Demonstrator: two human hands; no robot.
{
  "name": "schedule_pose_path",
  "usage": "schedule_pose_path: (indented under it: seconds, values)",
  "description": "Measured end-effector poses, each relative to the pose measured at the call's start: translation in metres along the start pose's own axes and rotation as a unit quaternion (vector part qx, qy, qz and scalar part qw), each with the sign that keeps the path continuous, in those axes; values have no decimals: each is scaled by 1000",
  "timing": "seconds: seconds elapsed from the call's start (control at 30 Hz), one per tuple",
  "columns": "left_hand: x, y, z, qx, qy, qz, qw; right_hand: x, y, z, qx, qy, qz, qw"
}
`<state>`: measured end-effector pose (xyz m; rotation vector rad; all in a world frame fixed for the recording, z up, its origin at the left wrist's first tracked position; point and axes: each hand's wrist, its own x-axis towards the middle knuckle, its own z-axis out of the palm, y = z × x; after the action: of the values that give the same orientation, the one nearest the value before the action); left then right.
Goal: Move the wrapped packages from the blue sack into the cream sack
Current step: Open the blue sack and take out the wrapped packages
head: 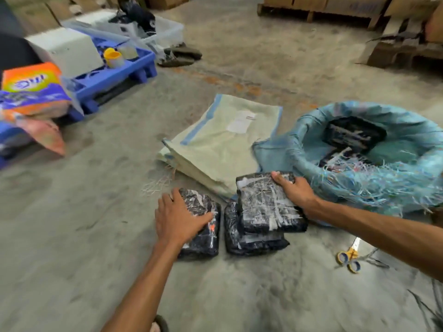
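Observation:
Three black wrapped packages lie on the concrete floor in front of me. My left hand (178, 218) rests flat on the left package (203, 238). My right hand (293, 189) grips the far right edge of the top package (266, 207), which lies on another package (249, 243). The blue sack (383, 188) stands open at the right with its rim rolled down and frayed; more black packages (352, 135) show inside it. The cream sack (223, 144) lies flat and folded on the floor beyond the packages.
Yellow-handled scissors (350, 257) lie on the floor at the right. A blue plastic pallet (115, 75) with a white box and a yellow cup stands at the back left, next to an orange detergent bag (33, 89). Sandals (179, 56) and wooden pallets with cartons (318, 8) lie further back.

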<state>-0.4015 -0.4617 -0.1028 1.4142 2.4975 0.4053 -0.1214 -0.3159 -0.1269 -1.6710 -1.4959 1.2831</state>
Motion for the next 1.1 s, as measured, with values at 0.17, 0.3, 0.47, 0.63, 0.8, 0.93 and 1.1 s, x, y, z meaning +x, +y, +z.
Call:
schedule_pose_path:
  seconds: [0.17, 0.3, 0.47, 0.63, 0.8, 0.93, 1.1]
  values:
    - [-61, -64, 22, -1, 28, 30, 999, -5, 39, 20, 1, -11, 49, 999]
    - [-112, -109, 50, 6, 5, 45, 999, 0, 38, 24, 6, -31, 70, 997]
    - [-138, -112, 79, 30, -24, 4, 999, -1, 33, 46, -26, -42, 43, 998]
    - [-124, -90, 89, 30, -13, -51, 998, -6, 22, 52, -233, -23, -15, 972]
    - [-118, -76, 73, -5, 116, -19, 993, 4, 8, 36, -414, -107, -17, 904]
    - [-65, -33, 48, -58, 176, 32, 982, 15, -32, 8, -471, -77, -126, 870]
    - [11, 97, 13, -173, 210, 184, 945, 53, -97, -92, -484, 45, -207, 849]
